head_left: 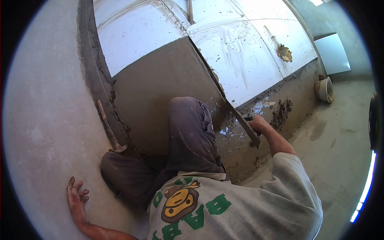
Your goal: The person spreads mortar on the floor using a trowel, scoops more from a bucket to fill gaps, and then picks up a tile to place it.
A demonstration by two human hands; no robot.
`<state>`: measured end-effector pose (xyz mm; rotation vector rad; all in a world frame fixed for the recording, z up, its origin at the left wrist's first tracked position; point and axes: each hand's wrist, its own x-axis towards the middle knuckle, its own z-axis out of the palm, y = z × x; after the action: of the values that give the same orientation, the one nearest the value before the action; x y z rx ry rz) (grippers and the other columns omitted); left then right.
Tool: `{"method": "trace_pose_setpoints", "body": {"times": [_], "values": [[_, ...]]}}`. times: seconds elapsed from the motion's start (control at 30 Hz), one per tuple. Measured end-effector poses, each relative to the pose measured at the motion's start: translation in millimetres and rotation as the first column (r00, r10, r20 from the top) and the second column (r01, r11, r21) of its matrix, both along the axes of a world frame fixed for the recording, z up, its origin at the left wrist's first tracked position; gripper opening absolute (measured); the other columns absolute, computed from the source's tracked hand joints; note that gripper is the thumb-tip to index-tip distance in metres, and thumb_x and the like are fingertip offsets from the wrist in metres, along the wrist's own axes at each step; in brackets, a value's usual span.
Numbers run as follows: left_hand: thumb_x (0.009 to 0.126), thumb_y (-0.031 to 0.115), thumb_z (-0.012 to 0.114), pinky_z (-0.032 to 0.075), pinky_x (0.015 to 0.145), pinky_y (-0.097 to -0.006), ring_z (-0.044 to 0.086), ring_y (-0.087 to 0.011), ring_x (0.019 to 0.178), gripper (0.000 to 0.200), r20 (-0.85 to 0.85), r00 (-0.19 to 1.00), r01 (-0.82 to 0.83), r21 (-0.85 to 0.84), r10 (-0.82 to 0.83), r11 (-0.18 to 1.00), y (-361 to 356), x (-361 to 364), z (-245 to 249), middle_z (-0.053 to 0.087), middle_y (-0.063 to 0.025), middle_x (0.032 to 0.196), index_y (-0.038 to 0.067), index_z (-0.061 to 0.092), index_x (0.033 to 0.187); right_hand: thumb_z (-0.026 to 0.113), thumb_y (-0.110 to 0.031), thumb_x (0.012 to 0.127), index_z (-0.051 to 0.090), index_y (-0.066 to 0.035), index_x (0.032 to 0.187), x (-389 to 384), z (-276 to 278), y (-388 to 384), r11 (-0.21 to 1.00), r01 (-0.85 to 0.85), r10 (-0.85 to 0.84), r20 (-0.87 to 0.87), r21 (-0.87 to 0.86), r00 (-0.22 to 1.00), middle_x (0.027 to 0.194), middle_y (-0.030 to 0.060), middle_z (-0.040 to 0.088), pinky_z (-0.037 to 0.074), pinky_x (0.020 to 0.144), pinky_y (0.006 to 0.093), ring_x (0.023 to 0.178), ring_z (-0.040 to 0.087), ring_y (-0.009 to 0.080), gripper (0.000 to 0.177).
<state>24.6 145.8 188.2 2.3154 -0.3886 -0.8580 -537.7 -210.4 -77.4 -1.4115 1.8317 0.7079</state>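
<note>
Grey printed T-shirt [248,196] is filling the near foreground. Far left, the left hand [78,196] is hanging half open, its fingers loosely curling around nothing visible; whether it is touching the pale surface behind, I cannot tell. Rightward, a mortar-caked hammer [107,127] is lying beside the smoothed mortar bed [152,80]. Next, a long flat-bladed trowel [245,125] is slanting from near the white tile [240,60] towards the person's right side. Its blade is probably staying stiff and fairly light, but likely getting slippery with wet mortar, so the black handle [249,118] is offering the surest hold. There the right hand [260,125] is wrapping closed. Farther right, a bucket [323,90] is tilting.
</note>
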Motion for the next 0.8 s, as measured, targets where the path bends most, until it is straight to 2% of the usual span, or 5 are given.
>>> {"method": "trace_pose_setpoints", "body": {"times": [0.1,0.2,0.3,0.57,0.8], "values": [[0.091,0.055,0.046,0.039,0.081,-0.0290,0.049,-0.0135,0.089,0.067,0.008,1.000,0.012,0.000,-0.012,1.000,1,1,-1,0.051,-0.0092,0.124,0.012,0.039,0.142,0.062,-0.018,0.075,0.067,0.008,0.096,-13,-10,12,0.997,0.051,-0.054,0.046,0.066,0.998,0.085,0.0222,0.068,0.056,0.062,0.0405,0.073,0.069,0.0298,0.034],[0.092,0.056,0.045,0.039,0.081,-0.0295,0.049,-0.0136,0.089,0.066,0.007,1.000,0.005,0.026,-0.005,1.000,1,2,-1,0.052,-0.0090,0.124,0.013,0.039,0.142,0.059,-0.017,0.074,0.066,0.007,0.098,-17,-9,29,0.990,-0.130,0.135,-0.085,0.056,0.987,0.087,0.0238,0.068,0.056,0.069,0.0394,0.079,0.069,0.0311,0.034],[0.092,0.055,0.045,0.039,0.082,-0.0299,0.049,-0.0138,0.089,0.066,-0.009,1.000,-0.021,0.008,0.021,1.000,1,2,-2,0.052,-0.0091,0.124,0.013,0.039,0.142,0.057,-0.019,0.076,0.066,0.009,0.097,-21,-20,44,0.980,-0.175,0.170,-0.059,-0.097,0.984,0.092,0.0269,0.067,0.054,0.079,0.0406,0.088,0.068,0.0352,0.036],[0.094,0.051,0.046,0.040,0.081,-0.0284,0.051,-0.0127,0.088,0.062,0.051,0.997,0.051,0.080,-0.056,0.995,0,0,-2,0.052,-0.0090,0.124,0.013,0.039,0.143,0.060,-0.019,0.077,0.064,0.013,0.089,4,29,11,0.995,0.061,-0.058,0.042,-0.081,0.997,0.074,0.0223,0.066,0.055,0.057,0.0386,0.063,0.068,0.0290,0.035],[0.091,0.054,0.047,0.040,0.085,-0.0326,0.052,-0.0145,0.090,0.066,0.054,0.996,0.072,0.097,-0.077,0.993,1,-2,-3,0.053,-0.0104,0.126,0.012,0.040,0.142,0.059,-0.020,0.077,0.065,0.010,0.092,-22,38,42,0.991,-0.052,0.055,0.020,-0.126,0.998,0.076,0.0242,0.066,0.055,0.064,0.0403,0.068,0.068,0.0322,0.034]]}}
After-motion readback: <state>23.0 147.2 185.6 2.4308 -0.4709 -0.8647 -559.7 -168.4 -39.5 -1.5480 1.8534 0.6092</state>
